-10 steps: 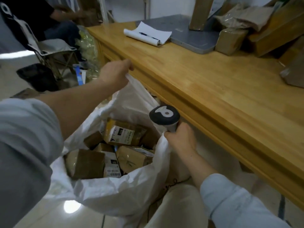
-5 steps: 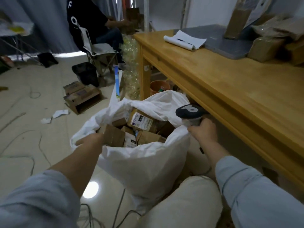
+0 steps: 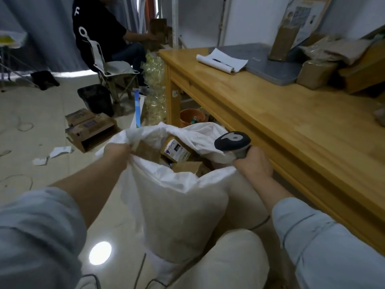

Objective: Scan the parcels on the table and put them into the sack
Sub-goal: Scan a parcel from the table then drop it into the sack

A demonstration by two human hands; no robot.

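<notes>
Step in hand, as I read it: holding the sack's mouth open for the next parcel.

Left hand (image 3: 116, 152) grips the near-left rim of the big white woven sack (image 3: 177, 207), fingers curled into the cloth. Right hand (image 3: 253, 164) has its fingers wrapped round the grey handle of a black-headed barcode scanner (image 3: 232, 140); it appears to pinch the right rim as well.

To do it well: draw the two rims apart and upward so the mouth is taut and does not sag over the load. Let go with one hand before reaching to the bench.

The sack stands on the floor just beside the long wooden bench (image 3: 291, 134), against the person's knee. It looks nearly full: brown cardboard parcels (image 3: 188, 167) reach the mouth, and a white-labelled parcel (image 3: 177, 151) lies uppermost. More brown wrapped parcels (image 3: 316, 74) wait at the bench's far end.
</notes>
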